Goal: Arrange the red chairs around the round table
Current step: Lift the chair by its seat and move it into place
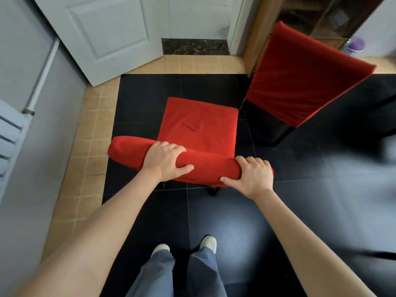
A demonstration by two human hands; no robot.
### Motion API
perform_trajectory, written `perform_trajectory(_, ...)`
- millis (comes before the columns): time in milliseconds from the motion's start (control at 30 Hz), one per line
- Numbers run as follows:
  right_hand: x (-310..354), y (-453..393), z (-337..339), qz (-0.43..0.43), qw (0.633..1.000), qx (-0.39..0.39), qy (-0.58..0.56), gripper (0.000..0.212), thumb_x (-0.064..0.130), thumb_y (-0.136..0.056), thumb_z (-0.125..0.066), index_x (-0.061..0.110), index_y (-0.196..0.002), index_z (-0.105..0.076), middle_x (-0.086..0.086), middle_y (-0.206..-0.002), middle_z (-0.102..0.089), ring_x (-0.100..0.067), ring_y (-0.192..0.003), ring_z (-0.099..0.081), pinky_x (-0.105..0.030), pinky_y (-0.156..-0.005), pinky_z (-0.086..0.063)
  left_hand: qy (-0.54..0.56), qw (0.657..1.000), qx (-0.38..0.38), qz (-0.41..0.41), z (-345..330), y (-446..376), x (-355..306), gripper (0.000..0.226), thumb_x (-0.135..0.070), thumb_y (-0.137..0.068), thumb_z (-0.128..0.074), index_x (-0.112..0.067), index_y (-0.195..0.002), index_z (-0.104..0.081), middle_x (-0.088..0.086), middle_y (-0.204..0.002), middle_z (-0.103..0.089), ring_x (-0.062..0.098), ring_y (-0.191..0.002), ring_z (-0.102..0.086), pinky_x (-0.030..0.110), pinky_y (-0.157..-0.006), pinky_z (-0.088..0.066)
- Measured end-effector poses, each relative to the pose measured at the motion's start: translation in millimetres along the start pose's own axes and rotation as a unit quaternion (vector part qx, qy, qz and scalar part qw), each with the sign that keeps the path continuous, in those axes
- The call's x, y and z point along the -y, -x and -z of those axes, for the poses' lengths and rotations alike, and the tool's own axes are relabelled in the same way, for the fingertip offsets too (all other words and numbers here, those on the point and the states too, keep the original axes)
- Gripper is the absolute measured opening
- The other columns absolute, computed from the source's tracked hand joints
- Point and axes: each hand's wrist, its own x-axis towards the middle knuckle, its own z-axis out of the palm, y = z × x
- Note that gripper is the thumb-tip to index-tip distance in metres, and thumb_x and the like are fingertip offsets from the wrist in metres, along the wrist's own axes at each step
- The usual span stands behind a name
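A red fabric-covered chair point(199, 125) stands on the dark floor right in front of me, its seat facing away. Both my hands grip the top of its backrest: my left hand point(166, 160) holds the middle part, and my right hand point(252, 175) holds the right end, fingers curled over the top and thumbs on my side. A second red chair point(300, 76) stands to the upper right, its back turned toward me. A dark blurred surface at the right edge may be the table point(381, 108); I cannot tell.
A white door point(100, 33) stands ajar at the top left. A grey wall with a pipe point(42, 76) and radiator runs along the left. Tan tiles point(94, 129) border the dark floor. A wooden cabinet point(263, 28) stands at the top right. My feet point(186, 245) are below.
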Motion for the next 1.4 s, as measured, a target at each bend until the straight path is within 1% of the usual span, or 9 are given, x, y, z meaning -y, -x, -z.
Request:
perform_trajectory(233, 26, 38, -4, -0.071, 0.997, -0.014, -0.001, 0.09, 0.092, -0.06, -0.029, 0.023, -0.107, -0.063, -0.003, -0.091, -0.066, -0.028, -0.088, -0.06, -0.038, -0.082, -0.041, 0.009, 1.0, 0.001, -0.028, 0, 12, 11, 0.084, -0.084, -0.071, -0.019, -0.028, -0.116, -0.062, -0.007, -0.111, -0.068, 0.018, -0.101, -0.06, 0.036, -0.091, -0.041)
perform_trajectory(400, 46, 58, -7, -0.105, 0.994, -0.004, 0.0, 0.093, 0.093, -0.059, -0.022, 0.024, -0.107, -0.062, -0.002, -0.092, -0.065, -0.028, -0.089, -0.06, -0.038, -0.082, -0.04, -0.005, 0.999, 0.003, -0.054, 0, 21, 18, 0.087, -0.085, -0.069, -0.017, -0.027, -0.116, -0.062, -0.007, -0.112, -0.068, 0.018, -0.102, -0.06, 0.036, -0.092, -0.04)
perform_trajectory(467, 48, 63, -7, -0.111, 0.994, 0.0, -0.004, 0.094, 0.094, -0.059, -0.022, 0.025, -0.108, -0.062, -0.002, -0.092, -0.065, -0.027, -0.089, -0.059, -0.038, -0.082, -0.04, -0.008, 0.999, -0.003, -0.045, 0, 23, 20, 0.087, -0.086, -0.069, -0.018, -0.027, -0.116, -0.062, -0.007, -0.111, -0.068, 0.018, -0.102, -0.059, 0.036, -0.093, -0.039)
perform_trajectory(633, 65, 81, -3, -0.144, 0.989, 0.027, -0.008, 0.093, 0.094, -0.059, -0.023, 0.026, -0.112, -0.06, 0.0, -0.097, -0.065, -0.026, -0.095, -0.059, -0.037, -0.086, -0.039, -0.011, 0.998, 0.011, -0.067, 3, 29, 24, 0.081, -0.085, -0.07, -0.024, -0.028, -0.115, -0.061, -0.006, -0.111, -0.067, 0.019, -0.103, -0.058, 0.037, -0.094, -0.038)
perform_trajectory(767, 82, 96, -4, -0.175, 0.984, 0.019, -0.013, 0.092, 0.093, -0.059, -0.026, 0.025, -0.111, -0.06, -0.001, -0.097, -0.065, -0.026, -0.095, -0.06, -0.037, -0.085, -0.037, -0.004, 0.995, 0.014, -0.094, 4, 35, 31, 0.08, -0.084, -0.071, -0.025, -0.028, -0.114, -0.062, -0.006, -0.111, -0.067, 0.019, -0.103, -0.057, 0.037, -0.094, -0.037)
perform_trajectory(933, 105, 112, -3, -0.215, 0.976, 0.028, -0.007, 0.092, 0.092, -0.058, -0.026, 0.027, -0.113, -0.059, 0.0, -0.103, -0.065, -0.025, -0.1, -0.059, -0.037, -0.087, -0.037, 0.002, 0.991, 0.019, -0.133, 4, 41, 40, 0.088, -0.087, -0.067, -0.015, -0.028, -0.113, -0.062, -0.006, -0.11, -0.067, 0.019, -0.102, -0.057, 0.038, -0.093, -0.038)
perform_trajectory(1100, 128, 126, -2, -0.248, 0.968, 0.022, -0.011, 0.092, 0.091, -0.059, -0.027, 0.024, -0.112, -0.06, -0.003, -0.101, -0.066, -0.027, -0.098, -0.06, -0.038, -0.086, -0.038, -0.002, 0.986, 0.019, -0.165, 4, 45, 49, 0.088, -0.086, -0.066, -0.015, -0.028, -0.112, -0.063, -0.005, -0.108, -0.067, 0.02, -0.1, -0.057, 0.038, -0.092, -0.037)
perform_trajectory(1267, 144, 136, -4, -0.268, 0.963, 0.014, -0.016, 0.083, 0.089, -0.064, -0.039, 0.023, -0.11, -0.06, -0.003, -0.098, -0.066, -0.027, -0.094, -0.059, -0.038, -0.085, -0.037, -0.012, 0.982, 0.019, -0.188, 4, 46, 56, 0.086, -0.085, -0.068, -0.017, -0.028, -0.111, -0.063, -0.004, -0.106, -0.067, 0.021, -0.098, -0.058, 0.038, -0.09, -0.037)
perform_trajectory(1400, 155, 142, -1, -0.284, 0.958, 0.021, -0.02, 0.086, 0.09, -0.061, -0.034, 0.024, -0.109, -0.061, -0.004, -0.097, -0.066, -0.028, -0.092, -0.06, -0.037, -0.084, -0.038, -0.002, 0.979, 0.021, -0.204, 5, 50, 61, 0.078, -0.084, -0.072, -0.026, -0.027, -0.111, -0.064, -0.004, -0.108, -0.067, 0.021, -0.099, -0.058, 0.039, -0.091, -0.037)
